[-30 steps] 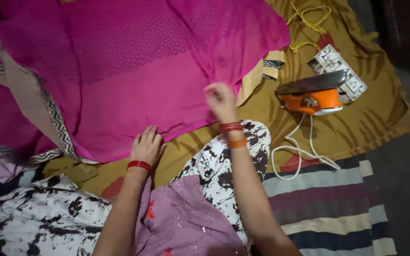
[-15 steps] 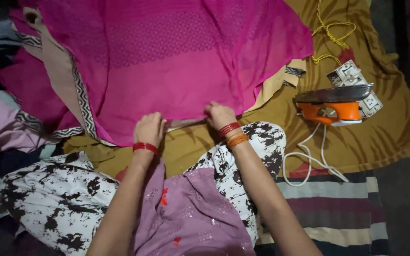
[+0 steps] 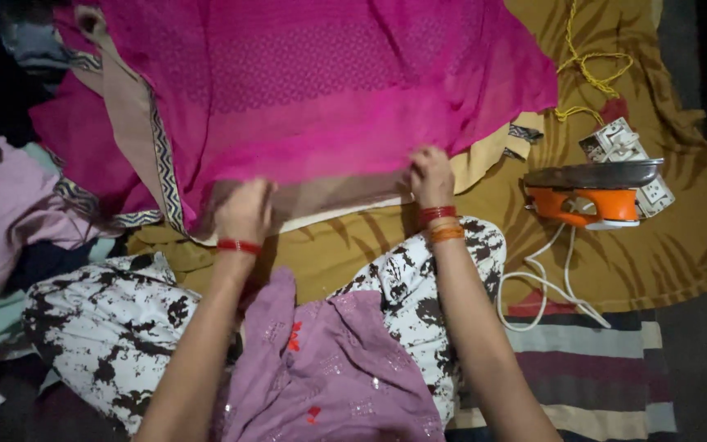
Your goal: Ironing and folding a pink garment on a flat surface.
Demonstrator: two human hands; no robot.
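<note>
- A mustard-yellow patterned sheet [image 3: 615,270] covers the floor, with a striped rug [image 3: 599,368] at its near right edge.
- A large bright pink cloth [image 3: 329,82] lies spread across the upper middle of the sheet, its near edge lifted by both hands.
- A beige cloth with a zigzag border [image 3: 137,123] lies under the pink cloth on the left.
- An orange iron [image 3: 591,196] rests on its side to the right, white cord trailing, beside a white socket block [image 3: 619,143].
- The left hand [image 3: 243,211], red bangle at the wrist, pinches the pink hem; grip closed on it.
- The right hand [image 3: 431,176], also bangled, clasps the same hem further right.
</note>
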